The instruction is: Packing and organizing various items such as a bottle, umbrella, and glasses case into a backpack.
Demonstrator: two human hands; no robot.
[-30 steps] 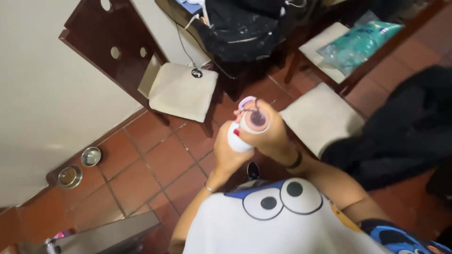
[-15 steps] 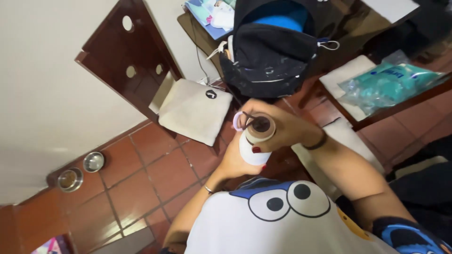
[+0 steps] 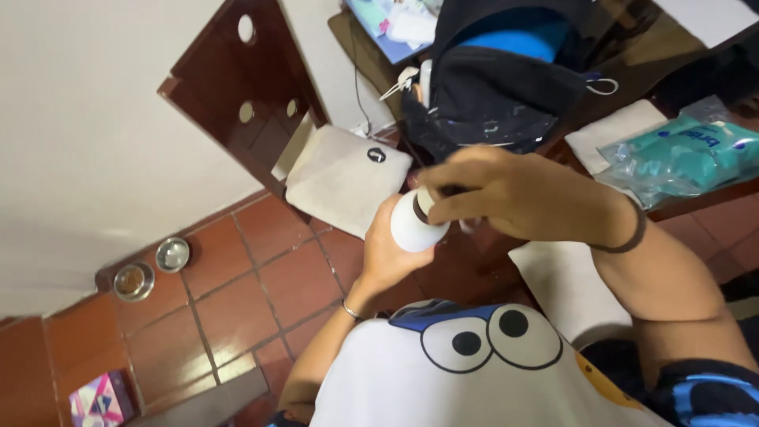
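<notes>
right hand (image 3: 506, 190) now covers white bottle (image 3: 411, 228) top | opening hidden (previously visible)

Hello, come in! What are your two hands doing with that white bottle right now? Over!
Left hand grips white bottle from below. Right hand covers its top, fingers closed on it. Nothing in the way; cushioned chair beyond.

A lived-in home, likely a dining corner: dark wooden chairs (image 3: 261, 103) with cream seat cushions (image 3: 348, 178) stand on a terracotta tile floor (image 3: 237, 285) against a plain pale wall (image 3: 87, 134). Two small metal pet bowls (image 3: 152, 267) sit by the skirting at lower left; a black backpack (image 3: 506, 87) rests on the surface at top centre
</notes>
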